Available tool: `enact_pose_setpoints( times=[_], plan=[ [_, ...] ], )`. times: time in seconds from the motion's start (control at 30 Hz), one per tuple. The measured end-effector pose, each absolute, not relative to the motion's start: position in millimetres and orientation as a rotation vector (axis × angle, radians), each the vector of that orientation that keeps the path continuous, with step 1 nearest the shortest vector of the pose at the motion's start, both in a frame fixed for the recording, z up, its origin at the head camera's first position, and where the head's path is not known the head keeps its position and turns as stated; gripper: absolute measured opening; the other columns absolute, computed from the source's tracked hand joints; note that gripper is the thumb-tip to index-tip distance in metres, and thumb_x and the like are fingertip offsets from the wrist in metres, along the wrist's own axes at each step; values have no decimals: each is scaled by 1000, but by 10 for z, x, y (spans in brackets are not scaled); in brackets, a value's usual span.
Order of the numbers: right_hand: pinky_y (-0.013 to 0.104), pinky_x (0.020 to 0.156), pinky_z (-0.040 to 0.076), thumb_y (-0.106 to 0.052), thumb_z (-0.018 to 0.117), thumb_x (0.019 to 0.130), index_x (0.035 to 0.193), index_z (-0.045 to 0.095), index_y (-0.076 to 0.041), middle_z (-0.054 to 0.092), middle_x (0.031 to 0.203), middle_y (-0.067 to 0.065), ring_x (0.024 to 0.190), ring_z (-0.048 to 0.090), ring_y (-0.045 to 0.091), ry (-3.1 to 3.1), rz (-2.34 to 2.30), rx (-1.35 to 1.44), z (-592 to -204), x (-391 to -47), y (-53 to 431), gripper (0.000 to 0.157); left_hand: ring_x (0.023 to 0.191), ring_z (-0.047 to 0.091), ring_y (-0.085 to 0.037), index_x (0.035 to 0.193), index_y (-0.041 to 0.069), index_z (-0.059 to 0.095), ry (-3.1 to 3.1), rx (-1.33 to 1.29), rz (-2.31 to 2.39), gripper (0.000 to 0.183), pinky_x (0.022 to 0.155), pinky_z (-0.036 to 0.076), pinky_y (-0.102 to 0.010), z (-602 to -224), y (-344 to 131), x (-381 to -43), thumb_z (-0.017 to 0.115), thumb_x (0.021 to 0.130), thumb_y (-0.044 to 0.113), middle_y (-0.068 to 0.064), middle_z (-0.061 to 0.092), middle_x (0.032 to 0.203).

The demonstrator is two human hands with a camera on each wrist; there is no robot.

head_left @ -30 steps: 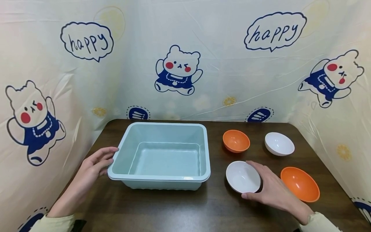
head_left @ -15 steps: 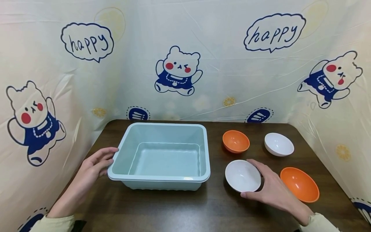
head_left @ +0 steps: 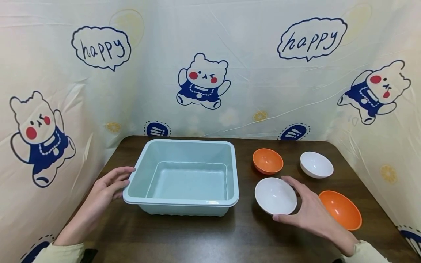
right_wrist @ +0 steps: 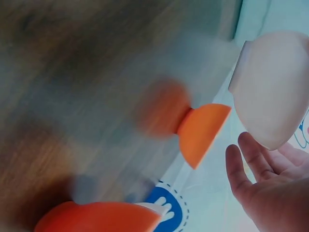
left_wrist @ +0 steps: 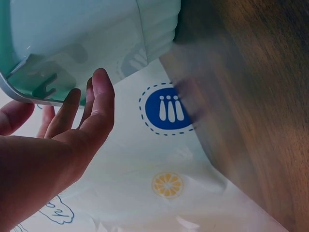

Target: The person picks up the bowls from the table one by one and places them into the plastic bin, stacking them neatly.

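A white bowl (head_left: 275,195) is gripped by my right hand (head_left: 309,210), thumb at its near rim and fingers at the far right side. In the right wrist view, this bowl (right_wrist: 273,92) hangs above the table with its foot off the wood. My left hand (head_left: 106,186) holds the left rim of a pale blue plastic basin (head_left: 181,201), which stands with nothing inside. Seen from the left wrist, the fingers (left_wrist: 99,104) curl under the basin's lip (left_wrist: 46,102).
A small orange bowl (head_left: 268,160) and a second white bowl (head_left: 316,165) stand at the back right. Another orange bowl (head_left: 340,210) sits behind my right wrist. Printed cloth (head_left: 263,80) walls in the dark wooden table (head_left: 197,237) at the back and sides.
The white bowl has risen from the table in my right hand and shifted slightly away from me. My left hand and the basin have stayed put.
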State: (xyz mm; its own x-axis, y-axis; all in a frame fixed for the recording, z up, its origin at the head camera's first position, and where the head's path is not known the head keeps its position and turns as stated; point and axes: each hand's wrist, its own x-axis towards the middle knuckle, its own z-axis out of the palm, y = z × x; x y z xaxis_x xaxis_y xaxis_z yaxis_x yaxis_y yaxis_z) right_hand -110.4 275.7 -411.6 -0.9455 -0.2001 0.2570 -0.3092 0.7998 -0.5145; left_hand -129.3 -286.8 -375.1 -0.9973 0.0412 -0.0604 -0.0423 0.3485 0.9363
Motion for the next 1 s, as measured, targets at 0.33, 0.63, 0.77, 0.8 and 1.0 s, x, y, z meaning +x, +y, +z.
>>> enact_pose_setpoints(
  times=[0.33,0.63,0.77,0.8,1.0],
  plan=[
    [44,82,54,-55,100,63,149,50,-15,64,135,5,107,61,24,-2774,871,388,-3972,-1080,2723,107,110,58,10,151,2,46,2517,-3,1761,40,84,57,-27,-3751,-2862,-1291,46,113,17,-27,43,158],
    [42,81,53,-53,100,63,149,51,-18,65,135,2,106,60,23,-2760,882,378,-3829,-1062,2683,105,111,57,10,151,1,46,2518,-2,1764,40,83,57,-27,-3760,-2859,-1292,46,113,15,-27,43,158],
    [44,81,53,-53,100,64,150,50,-18,64,136,3,108,60,25,-2767,880,369,-3761,-1054,2660,105,111,58,9,151,1,47,2517,-4,1767,40,83,57,-27,-3761,-2857,-1294,47,113,15,-27,43,158],
    [45,82,52,-53,100,64,150,50,-18,64,137,4,109,59,25,-2766,880,367,-3745,-1052,2656,105,111,58,9,150,1,47,2517,-4,1769,40,83,57,-27,-3761,-2857,-1295,47,113,15,-27,43,158],
    [46,84,52,-54,100,64,150,49,-17,63,138,4,110,59,25,-2752,879,366,-3653,-1059,2640,106,110,58,9,150,2,47,2515,-6,1768,40,83,57,-27,-3764,-2860,-1296,48,113,16,-26,44,157]
  ],
)
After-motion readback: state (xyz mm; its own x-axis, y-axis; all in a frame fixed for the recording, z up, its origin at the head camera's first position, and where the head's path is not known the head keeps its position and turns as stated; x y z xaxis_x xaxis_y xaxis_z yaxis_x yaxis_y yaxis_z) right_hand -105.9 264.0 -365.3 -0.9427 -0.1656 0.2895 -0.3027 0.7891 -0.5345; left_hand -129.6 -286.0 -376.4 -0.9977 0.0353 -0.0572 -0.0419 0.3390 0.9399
